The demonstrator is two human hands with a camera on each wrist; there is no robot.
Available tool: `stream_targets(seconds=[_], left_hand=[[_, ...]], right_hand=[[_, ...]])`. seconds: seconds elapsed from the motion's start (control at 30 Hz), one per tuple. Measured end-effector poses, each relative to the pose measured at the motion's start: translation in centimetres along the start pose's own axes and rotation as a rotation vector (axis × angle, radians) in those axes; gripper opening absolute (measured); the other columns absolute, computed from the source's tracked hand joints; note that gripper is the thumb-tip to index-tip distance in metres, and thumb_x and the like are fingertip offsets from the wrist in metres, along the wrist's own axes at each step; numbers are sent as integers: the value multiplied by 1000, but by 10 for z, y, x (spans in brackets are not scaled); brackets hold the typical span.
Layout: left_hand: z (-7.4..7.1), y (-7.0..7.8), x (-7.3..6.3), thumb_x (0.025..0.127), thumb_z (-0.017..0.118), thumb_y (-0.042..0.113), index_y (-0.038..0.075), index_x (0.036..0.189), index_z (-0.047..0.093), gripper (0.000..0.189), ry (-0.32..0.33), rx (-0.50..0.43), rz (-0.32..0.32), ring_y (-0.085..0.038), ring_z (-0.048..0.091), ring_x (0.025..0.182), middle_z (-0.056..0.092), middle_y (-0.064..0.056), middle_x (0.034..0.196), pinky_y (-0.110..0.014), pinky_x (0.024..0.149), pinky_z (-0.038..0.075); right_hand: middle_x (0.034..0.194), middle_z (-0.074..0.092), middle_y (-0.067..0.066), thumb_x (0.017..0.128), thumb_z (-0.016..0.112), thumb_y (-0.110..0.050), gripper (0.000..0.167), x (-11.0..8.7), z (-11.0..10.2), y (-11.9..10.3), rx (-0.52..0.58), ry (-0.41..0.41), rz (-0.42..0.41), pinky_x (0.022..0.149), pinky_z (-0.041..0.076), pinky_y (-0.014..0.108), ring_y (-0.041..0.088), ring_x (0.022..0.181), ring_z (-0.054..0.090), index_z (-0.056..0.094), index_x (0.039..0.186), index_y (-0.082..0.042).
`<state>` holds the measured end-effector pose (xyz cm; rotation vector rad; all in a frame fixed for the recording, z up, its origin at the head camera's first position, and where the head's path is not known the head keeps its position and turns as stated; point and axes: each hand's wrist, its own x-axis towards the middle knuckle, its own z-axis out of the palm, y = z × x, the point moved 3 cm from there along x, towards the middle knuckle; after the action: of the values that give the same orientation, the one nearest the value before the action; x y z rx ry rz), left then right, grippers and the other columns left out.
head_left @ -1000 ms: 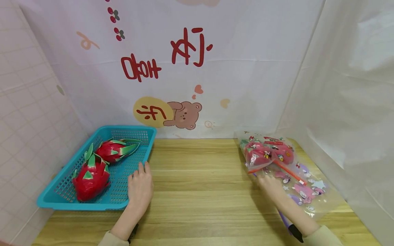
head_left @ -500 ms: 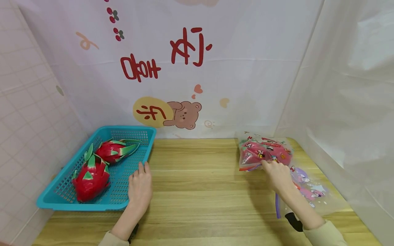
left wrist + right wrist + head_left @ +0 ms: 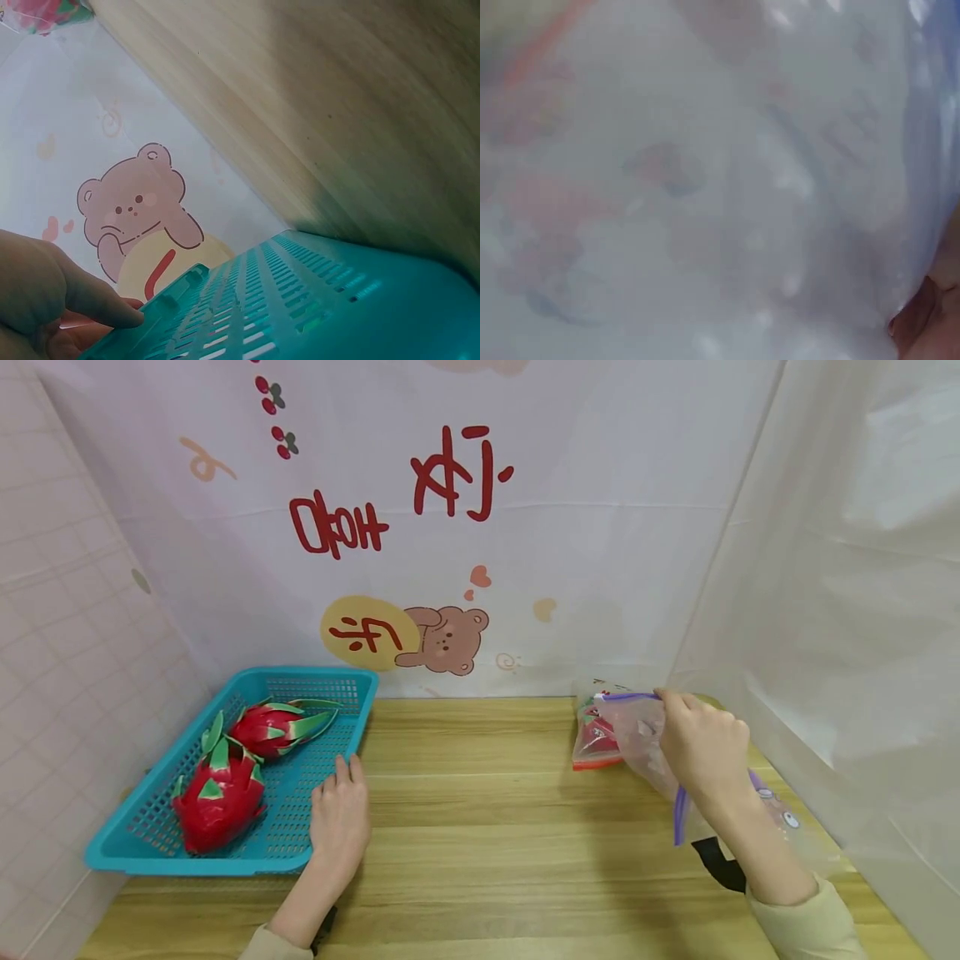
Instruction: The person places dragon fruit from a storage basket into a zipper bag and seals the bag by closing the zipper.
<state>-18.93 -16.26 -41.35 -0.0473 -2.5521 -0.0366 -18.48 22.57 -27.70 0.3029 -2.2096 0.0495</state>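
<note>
My left hand point(image 3: 341, 814) grips the right rim of a turquoise plastic basket point(image 3: 225, 865); in the left wrist view its thumb point(image 3: 112, 304) lies along that edge. Two red dragon fruits with green scales, a front one point(image 3: 217, 802) and a back one point(image 3: 273, 728), lie in the basket. My right hand point(image 3: 705, 743) pinches the purple zip edge of a clear printed zip bag point(image 3: 645, 735), raised off the table. Behind it a second zip bag with a red-orange zip point(image 3: 597, 743) holds red fruit and is partly hidden. The raised bag blurs most of the right wrist view.
The wooden table point(image 3: 480, 827) runs between basket and bags. A white printed backdrop point(image 3: 525, 568) stands at the back, with white sheeting point(image 3: 847, 610) along the right side. A black strap point(image 3: 720, 864) shows beneath my right forearm.
My right hand has moved up and away from me, lifting the purple-zip bag's edge off the table and over the red-zip bag. My left hand stays on the basket.
</note>
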Motion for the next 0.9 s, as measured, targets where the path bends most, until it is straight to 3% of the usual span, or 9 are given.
stream_targets(seconds=[0.13,0.27,0.4,0.57,0.77,0.9], left_hand=[[0,0,0,80,64,-10,-12,124,52,45,-5,3,-4,-43,65,92,58,-33,121,-52,79,53],[-1,0,0,81,63,-10,-12,123,53,43,3,6,-2,-42,65,92,58,-33,120,-51,79,53],[-2,1,0,81,63,-9,-12,122,54,42,17,7,3,-42,65,91,59,-33,119,-51,78,53],[-2,1,-1,78,66,-9,-12,121,54,45,36,7,7,-42,65,89,60,-32,118,-51,77,54],[-1,1,-1,79,66,-9,-12,122,53,46,14,17,12,-42,65,90,59,-33,119,-51,77,53],[-2,1,-1,77,67,-9,-12,123,53,48,6,24,11,-42,65,90,59,-33,119,-51,78,53]], right_hand=[[61,64,16,86,51,5,21,23,-20,-14,65,148,-44,36,14,24,12,36,21,71,95,4],[67,68,15,88,52,4,22,40,-33,-33,165,244,-96,33,26,31,23,36,43,71,99,0],[75,71,17,89,54,3,19,52,-36,-52,268,334,-147,38,41,40,33,52,62,70,100,-1],[81,72,15,89,54,3,18,56,-20,-76,369,398,-256,42,47,39,32,64,68,70,98,0],[81,73,12,93,52,-3,19,48,6,-103,390,460,-397,41,48,31,26,61,68,70,98,-1],[82,74,8,95,49,-8,22,31,33,-122,391,420,-476,43,49,27,20,63,69,70,100,-3]])
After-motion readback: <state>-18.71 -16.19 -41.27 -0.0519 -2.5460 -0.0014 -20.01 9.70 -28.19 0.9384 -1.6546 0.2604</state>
